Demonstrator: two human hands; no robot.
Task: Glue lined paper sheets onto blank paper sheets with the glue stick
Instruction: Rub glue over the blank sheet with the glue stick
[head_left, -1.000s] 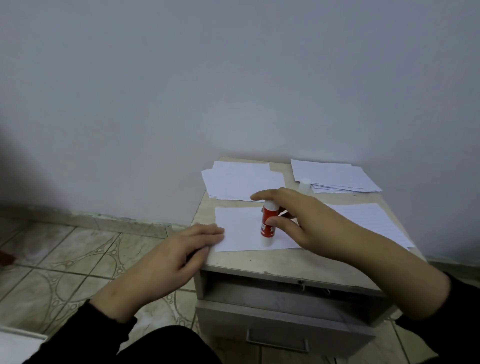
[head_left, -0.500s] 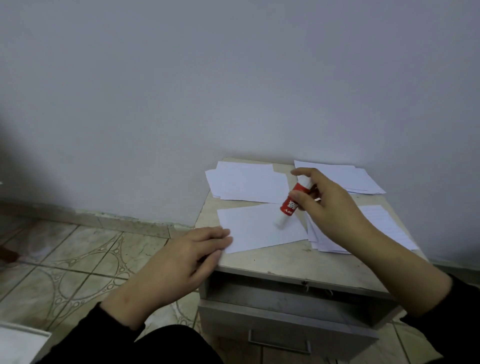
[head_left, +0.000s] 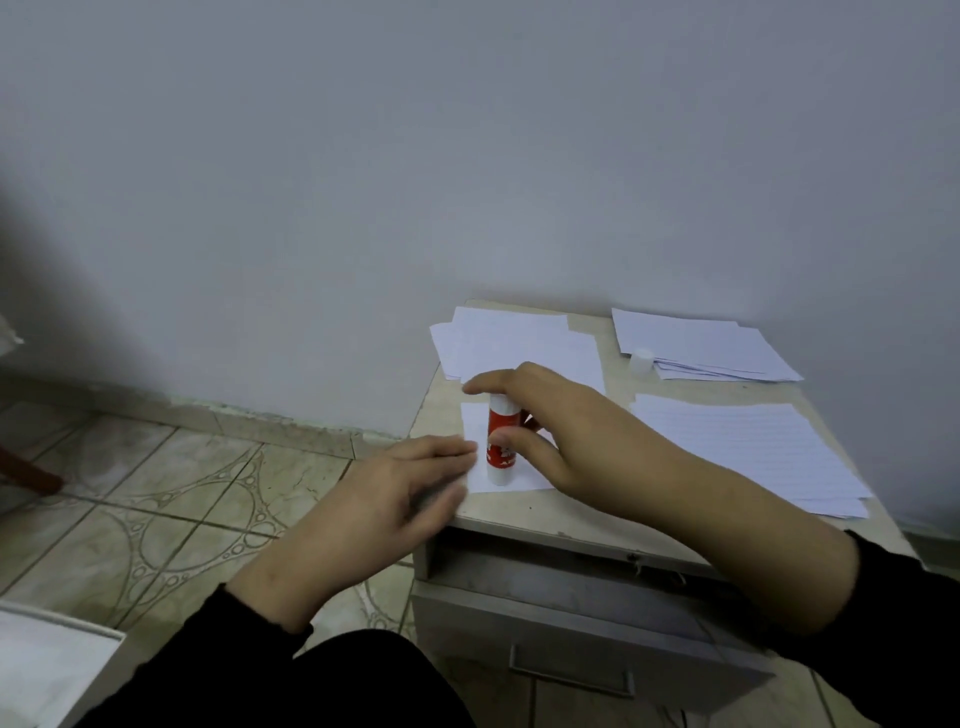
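My right hand (head_left: 561, 431) grips a red and white glue stick (head_left: 501, 441), held upright with its tip down on a blank sheet (head_left: 480, 478) near the front left of the small table (head_left: 519, 512). My left hand (head_left: 395, 493) lies flat with straight fingers pressing the sheet's left edge. A stack of lined sheets (head_left: 743, 452) sits on the right side. The glue stick's white cap (head_left: 641, 359) stands near the back.
Two more paper piles lie at the back: one at back left (head_left: 514, 343), one at back right (head_left: 701, 345). Below the tabletop a drawer (head_left: 571, 613) stands partly pulled out. Patterned floor tiles (head_left: 171, 499) spread to the left; a wall rises right behind the table.
My right hand brought the glue stick from the sheet's far right corner to its left part, standing it upright. My left hand has stayed on the sheet's left edge.
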